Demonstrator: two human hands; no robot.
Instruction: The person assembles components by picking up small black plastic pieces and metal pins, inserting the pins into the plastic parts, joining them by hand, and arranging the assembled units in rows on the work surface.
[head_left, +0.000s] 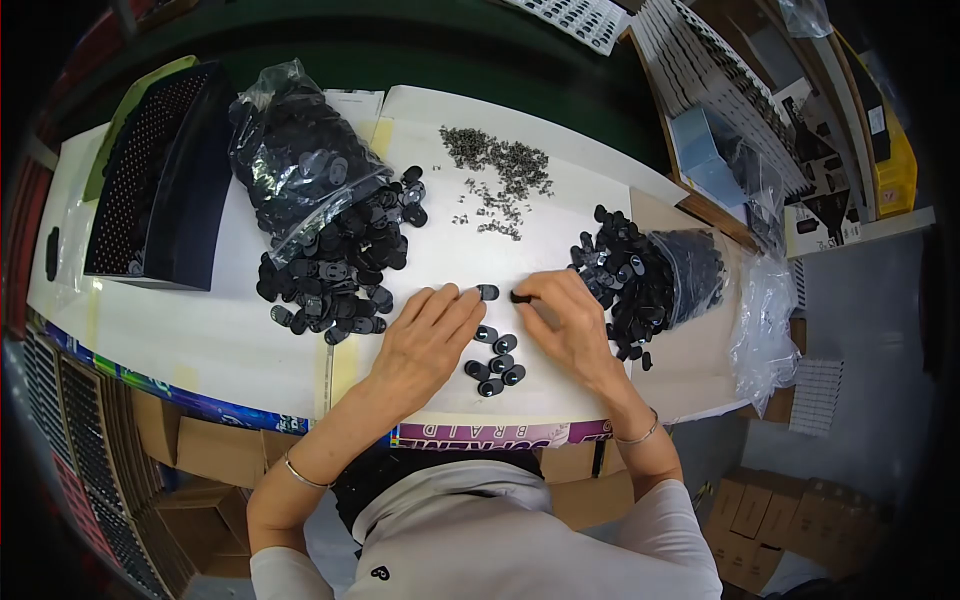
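My left hand [428,340] rests on the white table with its fingers pressed together, gripping a small black oval plastic part [488,292] at the fingertips. Between thumb and forefinger, my right hand [570,330] pinches a dark plastic piece [520,297] just to the right of that part. Several joined black oval parts [490,365] with shiny metal bits lie in a small group between my wrists. A heap of flat black oval parts [335,270] spreads left of my left hand. Beyond my right hand lies a pile of smaller black pieces [635,285].
Small metal clips [500,165] are scattered at the table's far side. A clear bag [300,150] of black parts lies at left, beside a dark bin [155,180]. Another bag [688,270] lies at right. Stacked white trays [715,90] stand at back right.
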